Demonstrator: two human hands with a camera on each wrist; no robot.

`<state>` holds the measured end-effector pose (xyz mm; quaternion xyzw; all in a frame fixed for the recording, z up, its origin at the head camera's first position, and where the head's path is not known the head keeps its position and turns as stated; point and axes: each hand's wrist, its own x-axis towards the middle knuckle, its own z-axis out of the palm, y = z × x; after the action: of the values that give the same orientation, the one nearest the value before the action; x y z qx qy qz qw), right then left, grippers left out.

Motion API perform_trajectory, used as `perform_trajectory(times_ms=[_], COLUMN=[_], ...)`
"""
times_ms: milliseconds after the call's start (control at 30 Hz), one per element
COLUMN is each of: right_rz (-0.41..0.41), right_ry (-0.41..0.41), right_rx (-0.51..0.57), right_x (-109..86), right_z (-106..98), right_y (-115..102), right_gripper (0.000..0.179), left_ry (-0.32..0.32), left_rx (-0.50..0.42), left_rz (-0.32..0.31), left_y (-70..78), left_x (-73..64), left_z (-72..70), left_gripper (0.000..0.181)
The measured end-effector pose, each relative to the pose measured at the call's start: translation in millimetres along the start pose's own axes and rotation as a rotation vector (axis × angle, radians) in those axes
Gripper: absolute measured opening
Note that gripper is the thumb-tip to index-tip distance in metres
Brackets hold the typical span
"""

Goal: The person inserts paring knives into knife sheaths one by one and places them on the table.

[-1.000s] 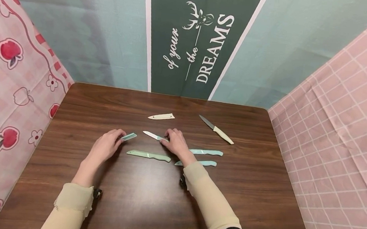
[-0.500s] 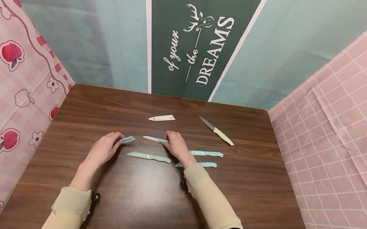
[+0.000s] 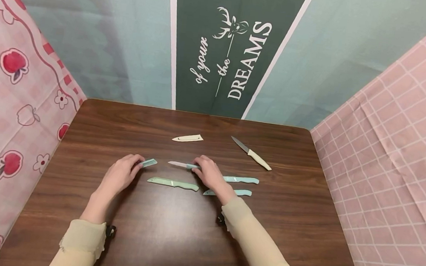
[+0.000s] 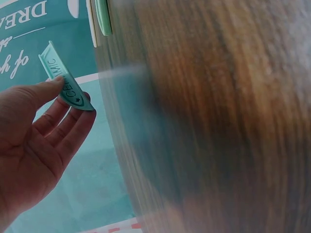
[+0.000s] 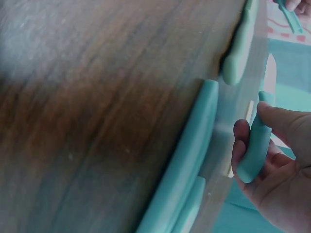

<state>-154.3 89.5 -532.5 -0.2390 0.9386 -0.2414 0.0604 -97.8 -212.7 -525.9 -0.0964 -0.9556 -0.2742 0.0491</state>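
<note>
My left hand (image 3: 121,172) pinches a teal blade sheath (image 4: 65,80) between thumb and fingers; its open end points right, toward the knife. Lettering shows on the sheath in the left wrist view. Across a short gap, my right hand (image 3: 210,173) grips the blue-green handle (image 5: 256,145) of a small knife, its white blade (image 3: 177,164) pointing left at the sheath. Just below the gap lies a sheathed green knife (image 3: 173,183). Two sheathed light-blue knives (image 3: 245,180) lie beside and partly under the right hand and wrist, which hide their left parts.
At the back of the wooden table (image 3: 156,239) lies a cream blade sheath (image 3: 188,138). A bare grey-bladed knife with a cream handle (image 3: 259,159) lies at the back right, tip pointing away. Cloth hangings (image 3: 130,35) border the table's back and sides.
My right hand has lifted the small knife and shifted slightly right, its blade now nearly level. The left hand has drawn the sheath a little left and down.
</note>
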Motion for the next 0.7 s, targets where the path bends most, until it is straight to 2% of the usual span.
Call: perform_trajectory(times_ms=[233,500,700], right_rz=[-0.035,-0.002,0.026], right_ry=[0.028,0.039,0.071], right_rx=[0.046,0.085,0.101], right_x=[-8.1,-14.3,-16.0], right_z=[-15,-29,-39], right_y=[-2,-1,1], right_gripper=[0.015,0.011,0.014], left_ry=[-0.009,-0.015,0.008], left_rx=[0.017,0.026,0.018], left_rz=[0.015,0.017,0.044], left_y=[3.4,3.0,4.1], left_x=[1.2,1.3,2.7], left_z=[-4.2,-5.7,-6.5], left_gripper=[0.012,0.013,0.014])
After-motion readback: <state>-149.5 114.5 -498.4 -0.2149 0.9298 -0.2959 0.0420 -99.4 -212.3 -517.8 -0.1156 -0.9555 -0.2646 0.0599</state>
